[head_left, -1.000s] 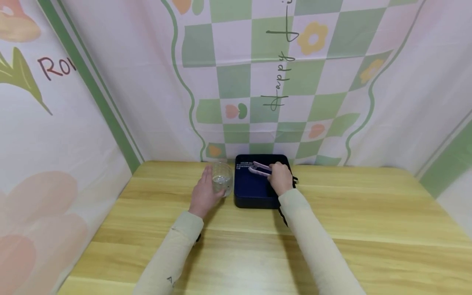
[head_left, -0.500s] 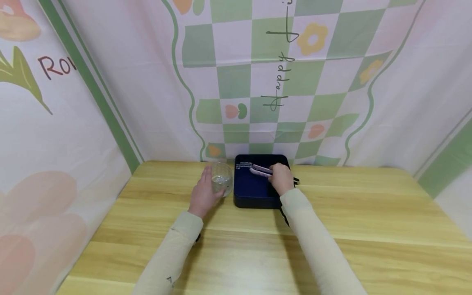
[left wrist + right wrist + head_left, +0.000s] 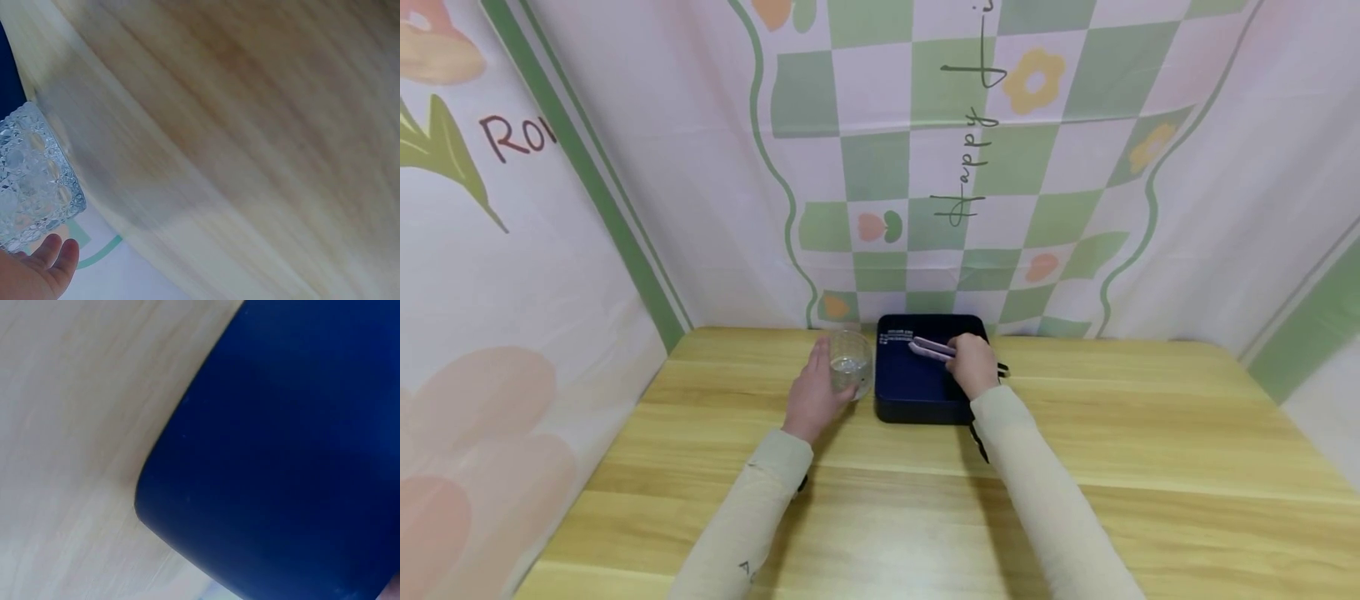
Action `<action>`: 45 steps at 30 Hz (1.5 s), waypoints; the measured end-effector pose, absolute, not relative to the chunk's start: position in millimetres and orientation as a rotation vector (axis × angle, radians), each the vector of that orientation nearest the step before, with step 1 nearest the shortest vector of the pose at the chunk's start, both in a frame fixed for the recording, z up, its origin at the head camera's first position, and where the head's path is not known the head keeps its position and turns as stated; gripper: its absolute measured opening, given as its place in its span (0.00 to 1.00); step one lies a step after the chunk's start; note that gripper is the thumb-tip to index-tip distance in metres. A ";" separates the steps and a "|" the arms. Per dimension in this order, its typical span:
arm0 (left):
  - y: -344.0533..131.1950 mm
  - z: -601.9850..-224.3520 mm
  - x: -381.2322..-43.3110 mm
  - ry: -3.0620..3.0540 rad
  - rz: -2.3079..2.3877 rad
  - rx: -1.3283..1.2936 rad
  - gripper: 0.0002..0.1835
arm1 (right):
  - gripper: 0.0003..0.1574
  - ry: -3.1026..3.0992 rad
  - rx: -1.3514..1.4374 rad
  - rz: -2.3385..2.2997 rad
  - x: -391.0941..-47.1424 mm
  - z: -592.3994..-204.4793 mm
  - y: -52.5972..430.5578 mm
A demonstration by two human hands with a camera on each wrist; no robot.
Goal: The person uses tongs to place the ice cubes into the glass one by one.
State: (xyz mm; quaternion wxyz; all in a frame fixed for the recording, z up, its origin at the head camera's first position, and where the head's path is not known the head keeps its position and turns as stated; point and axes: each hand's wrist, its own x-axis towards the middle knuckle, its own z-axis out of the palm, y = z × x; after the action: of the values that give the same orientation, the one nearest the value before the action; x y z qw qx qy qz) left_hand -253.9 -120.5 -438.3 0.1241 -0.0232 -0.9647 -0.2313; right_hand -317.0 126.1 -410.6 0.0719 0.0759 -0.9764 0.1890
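Note:
My left hand (image 3: 815, 392) holds a clear glass (image 3: 854, 367), fingers on its left side and thumb across the front. In the left wrist view the glass (image 3: 31, 181) shows a cut, faceted pattern, with fingertips (image 3: 62, 262) beside it. Just right of the glass lies a dark blue rectangular box (image 3: 917, 392) with small white print in its upper left. Over the box, my right hand (image 3: 974, 367) grips a pale pink two-armed tool like small tongs (image 3: 931, 348), its arms close together and pointing left. The right wrist view shows mostly the blue box (image 3: 262, 456).
A light wooden table (image 3: 895, 517) carries everything. Behind it hangs a cloth (image 3: 872, 150) with green checks and flowers, close to the box's back edge. Another printed cloth (image 3: 550, 275) stands along the left side.
The pink tool's two arms, spread apart a second ago, have come together as my right hand squeezed. The left hand, glass and box have stayed in place.

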 end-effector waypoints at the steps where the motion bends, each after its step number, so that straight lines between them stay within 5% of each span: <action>1: -120.4 -438.3 -254.2 -2.815 -0.677 -0.066 0.52 | 0.19 -2.927 0.230 0.569 -317.0 -410.8 126.4; 18: -120.1 -437.6 -254.7 -2.828 -0.694 -0.050 0.52 | 0.21 -2.868 0.221 0.670 -314.6 -403.6 136.4; 45: -120.8 -439.1 -256.2 -2.812 -0.685 -0.061 0.52 | 0.17 -2.639 0.607 0.701 -289.7 -373.6 118.9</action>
State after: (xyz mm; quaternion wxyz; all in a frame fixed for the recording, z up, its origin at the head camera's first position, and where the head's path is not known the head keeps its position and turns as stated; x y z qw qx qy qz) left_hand -256.2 -120.8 -439.1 0.1232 -0.0210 -0.9639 -0.2350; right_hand -289.7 118.9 -373.6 0.1713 0.2139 -0.9295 0.2469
